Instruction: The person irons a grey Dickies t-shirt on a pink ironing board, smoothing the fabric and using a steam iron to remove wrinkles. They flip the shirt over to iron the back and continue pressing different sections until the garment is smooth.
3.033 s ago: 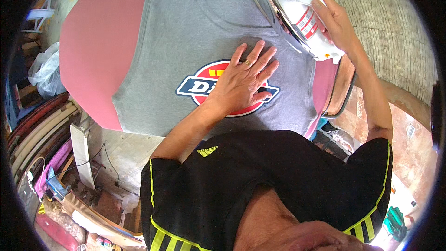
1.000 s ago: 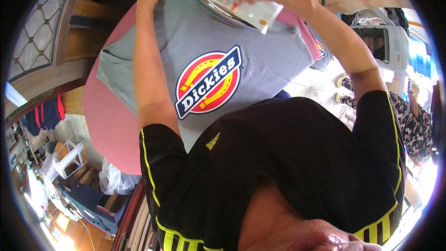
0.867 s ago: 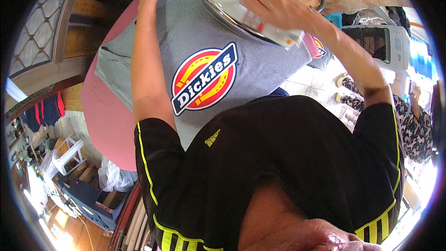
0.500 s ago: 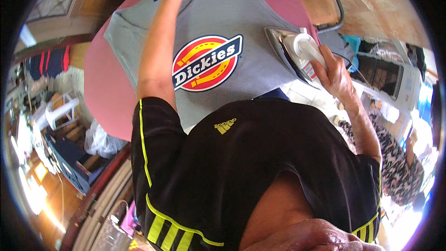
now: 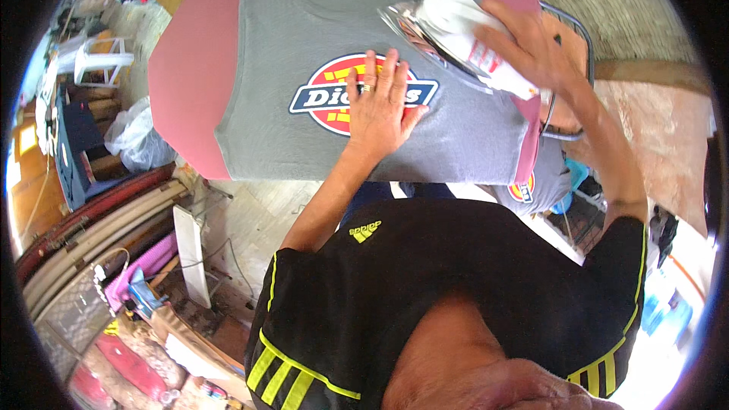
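A grey T-shirt (image 5: pixel 266 99) with a red, yellow and blue printed emblem lies spread over a pink ironing board (image 5: pixel 190 68). My left hand (image 5: pixel 381 106) rests flat on the emblem, fingers spread, a ring on one of them. At the right part of the shirt, my right hand (image 5: pixel 528 45) is wrapped round the handle of a white clothes iron (image 5: pixel 456 19). The iron is tilted, its shiny soleplate edge turned toward the emblem; I cannot tell whether it touches the cloth. The neckline with its small label lies at the far edge.
Another grey printed garment (image 5: pixel 543 182) hangs below the board's right end. A metal-framed stand (image 5: pixel 581 38) juts out there. On the left are a white stool (image 5: pixel 104 61), a clear plastic bag (image 5: pixel 140 137) and long rolls (image 5: pixel 106 220). An upright white panel (image 5: pixel 191 254) stands nearer.
My left hand has come back from the shirt's far edge onto the emblem. The iron has moved up and left in the view, and the shirt now lies straighter across the board.
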A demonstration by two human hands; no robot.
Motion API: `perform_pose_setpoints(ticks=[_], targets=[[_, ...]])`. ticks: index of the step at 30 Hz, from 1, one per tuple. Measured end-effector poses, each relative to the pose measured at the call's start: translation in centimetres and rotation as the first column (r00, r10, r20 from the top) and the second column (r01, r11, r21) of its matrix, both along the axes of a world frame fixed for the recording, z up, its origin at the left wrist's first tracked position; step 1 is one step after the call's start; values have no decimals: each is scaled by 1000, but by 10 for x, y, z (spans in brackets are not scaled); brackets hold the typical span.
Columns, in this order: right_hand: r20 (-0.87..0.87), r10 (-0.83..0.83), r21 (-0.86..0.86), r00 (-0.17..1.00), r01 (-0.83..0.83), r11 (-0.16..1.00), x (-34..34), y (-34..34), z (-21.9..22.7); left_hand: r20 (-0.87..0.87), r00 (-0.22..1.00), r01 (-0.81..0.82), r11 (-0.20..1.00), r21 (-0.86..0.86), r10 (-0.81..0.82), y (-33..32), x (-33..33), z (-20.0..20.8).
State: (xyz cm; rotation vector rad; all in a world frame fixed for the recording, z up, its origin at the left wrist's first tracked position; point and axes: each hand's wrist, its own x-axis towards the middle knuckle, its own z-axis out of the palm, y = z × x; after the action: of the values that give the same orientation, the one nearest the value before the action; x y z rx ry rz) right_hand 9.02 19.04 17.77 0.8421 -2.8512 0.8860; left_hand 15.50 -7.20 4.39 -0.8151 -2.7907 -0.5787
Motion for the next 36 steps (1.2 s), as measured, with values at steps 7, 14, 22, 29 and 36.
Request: perform_pose_setpoints(ticks=[7, 14, 22, 29, 36], targets=[[244, 160, 286, 956, -228, 930, -93, -94, -6, 89, 988, 123, 992, 30, -125, -4, 7, 5], [222, 252, 97, 942, -279, 956, -113, -174, -8, 148, 978, 148, 989, -1, -146, -3, 6, -1], [-74, 349, 128, 934, -338, 932, -124, -166, -27, 90, 952, 215, 851, 479, -291, -32, -7, -9], [334, 102, 141, 937, -157, 977, -95, -155, -1, -276, 948, -46, 928, 369, 157, -159, -171, 36], [234, 120, 127, 965, -153, 980, -104, -203, -7, -173, 984, 53, 999, 8, -51, -182, -323, 26]])
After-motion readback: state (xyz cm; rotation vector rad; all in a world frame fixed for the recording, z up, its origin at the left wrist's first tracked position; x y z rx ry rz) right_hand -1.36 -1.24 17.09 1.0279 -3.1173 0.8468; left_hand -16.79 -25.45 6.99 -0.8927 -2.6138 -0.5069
